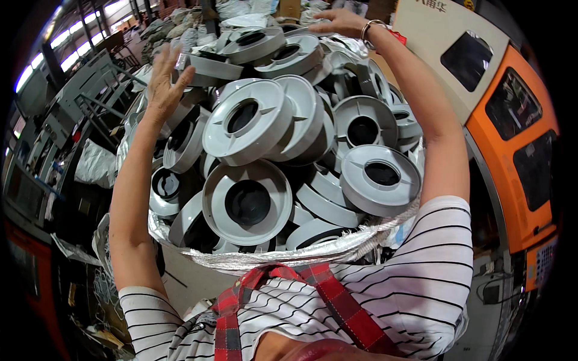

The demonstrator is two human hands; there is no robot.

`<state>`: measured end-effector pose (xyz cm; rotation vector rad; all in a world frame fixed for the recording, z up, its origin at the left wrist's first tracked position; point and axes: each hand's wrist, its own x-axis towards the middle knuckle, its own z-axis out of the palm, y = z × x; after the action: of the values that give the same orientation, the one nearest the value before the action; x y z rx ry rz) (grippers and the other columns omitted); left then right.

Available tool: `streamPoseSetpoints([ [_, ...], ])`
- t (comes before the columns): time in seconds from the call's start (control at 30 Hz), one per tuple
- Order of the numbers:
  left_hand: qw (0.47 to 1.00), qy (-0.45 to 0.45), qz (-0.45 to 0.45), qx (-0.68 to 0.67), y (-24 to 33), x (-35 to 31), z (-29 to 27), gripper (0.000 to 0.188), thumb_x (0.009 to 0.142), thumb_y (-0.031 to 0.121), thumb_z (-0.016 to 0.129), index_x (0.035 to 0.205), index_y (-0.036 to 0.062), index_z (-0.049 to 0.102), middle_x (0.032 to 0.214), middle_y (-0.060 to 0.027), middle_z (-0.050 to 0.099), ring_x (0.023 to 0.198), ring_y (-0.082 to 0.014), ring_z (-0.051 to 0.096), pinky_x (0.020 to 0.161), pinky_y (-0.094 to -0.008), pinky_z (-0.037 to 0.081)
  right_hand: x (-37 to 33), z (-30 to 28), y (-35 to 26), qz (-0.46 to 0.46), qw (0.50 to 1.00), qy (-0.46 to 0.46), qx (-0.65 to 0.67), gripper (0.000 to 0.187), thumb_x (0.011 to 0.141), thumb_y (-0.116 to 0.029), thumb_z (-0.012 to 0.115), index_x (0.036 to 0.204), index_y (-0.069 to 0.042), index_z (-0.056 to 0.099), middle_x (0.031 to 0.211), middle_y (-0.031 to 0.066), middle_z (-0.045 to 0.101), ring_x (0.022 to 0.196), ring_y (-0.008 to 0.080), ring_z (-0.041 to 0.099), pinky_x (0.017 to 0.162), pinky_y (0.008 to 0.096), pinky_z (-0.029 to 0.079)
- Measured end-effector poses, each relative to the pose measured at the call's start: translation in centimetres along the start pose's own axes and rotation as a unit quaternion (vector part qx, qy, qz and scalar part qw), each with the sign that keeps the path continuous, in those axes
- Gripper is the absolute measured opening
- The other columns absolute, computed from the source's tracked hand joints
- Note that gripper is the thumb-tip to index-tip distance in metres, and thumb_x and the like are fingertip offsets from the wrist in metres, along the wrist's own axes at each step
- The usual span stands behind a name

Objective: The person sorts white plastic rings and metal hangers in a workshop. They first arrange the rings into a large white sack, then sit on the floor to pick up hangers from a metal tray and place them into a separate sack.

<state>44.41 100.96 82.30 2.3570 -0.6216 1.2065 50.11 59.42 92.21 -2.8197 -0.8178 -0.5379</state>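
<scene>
A large white woven sack (253, 260) stands in front of me, heaped with round grey plastic parts (268, 108) that have black centres. At the heap's far left edge, my left hand (164, 81) is raised with its fingers stretched and holds nothing. It is right beside a tilted grey part (212, 69); whether they touch I cannot tell. My right hand (340, 23) reaches over the far right of the pile, fingers extended and empty, with a bracelet at the wrist. Near it lie several stacked grey parts (298, 51). Both arms reach around the heap.
An orange and cream machine (512, 144) with dark windows stands close on the right. Grey metal frames (90, 90) and a white bag (96, 163) are on the left. Piled sacks (180, 27) fill the background. Loose wire (108, 295) lies at the lower left.
</scene>
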Motion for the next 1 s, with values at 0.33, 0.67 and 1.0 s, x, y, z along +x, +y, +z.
streamPoseSetpoints([
  [0.33, 0.99, -0.114, -0.044, -0.072, 2.3, 0.8, -1.5, 0.063, 0.083, 0.045, 0.054, 0.137, 0.0163, 0.035, 0.143, -0.0178, 0.024, 0.133, -0.03, 0.023, 0.105, -0.0368, 0.023, -5.5, 0.9, 0.7, 0.039, 0.998, 0.005, 0.039, 0.082, 0.075, -0.061, 0.057, 0.133, -0.007, 0.037, 0.123, 0.0139, 0.051, 0.109, 0.0281, 0.051, 0.094, 0.0314, 0.038],
  [0.67, 0.948, -0.298, 0.096, -0.051, 14.3, -7.6, -2.6, 0.084, 0.066, 0.051, 0.068, 0.135, 0.0152, 0.037, 0.144, -0.0123, 0.025, 0.134, -0.0358, 0.018, 0.106, -0.0499, 0.014, -29.8, -1.5, 8.6, 0.553, 0.765, -0.178, 0.278, 0.102, 0.066, -0.075, 0.053, 0.137, -0.006, 0.028, 0.141, 0.0154, 0.026, 0.122, 0.0303, 0.035, 0.092, 0.0511, 0.036],
  [1.0, 0.954, -0.257, 0.041, -0.148, 15.6, -6.6, -2.3, 0.081, 0.069, 0.045, 0.069, 0.135, 0.0127, 0.036, 0.141, -0.0162, 0.029, 0.133, -0.0347, 0.021, 0.106, -0.0462, 0.017, -31.7, 0.1, 8.0, 0.527, 0.788, -0.048, 0.315, 0.065, 0.072, -0.067, 0.055, 0.093, -0.006, 0.063, 0.081, 0.0048, 0.061, 0.061, 0.0125, 0.055, 0.048, 0.0333, 0.046],
])
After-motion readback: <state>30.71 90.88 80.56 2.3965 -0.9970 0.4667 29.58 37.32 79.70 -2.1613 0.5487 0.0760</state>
